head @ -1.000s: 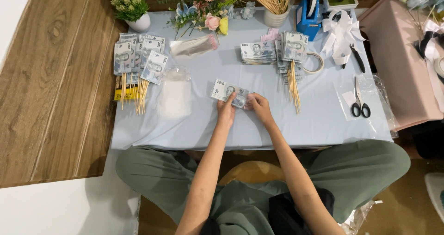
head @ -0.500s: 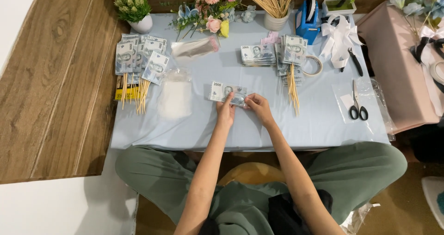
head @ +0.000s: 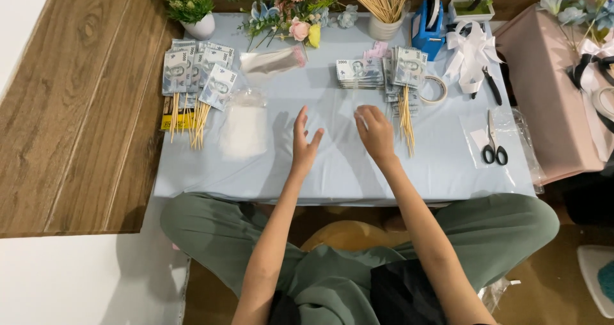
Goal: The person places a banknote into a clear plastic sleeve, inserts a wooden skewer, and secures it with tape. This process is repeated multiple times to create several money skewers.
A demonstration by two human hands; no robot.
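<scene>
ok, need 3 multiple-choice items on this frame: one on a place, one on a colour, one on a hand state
1. Where do the black-handled scissors lie?
A. right of the right hand
B. by the white flower pot
C. on the floor

2. What colour is the plastic tape dispenser?
A. red
B. blue
C. yellow

3. How is the left hand?
A. fist around a stick
B. gripping scissors
C. open, fingers spread, holding nothing

Answers:
1 A: they rest on the pale blue tablecloth, past the right hand.
2 B: its body is plainly blue.
3 C: the fingers are splayed over bare cloth.
</scene>
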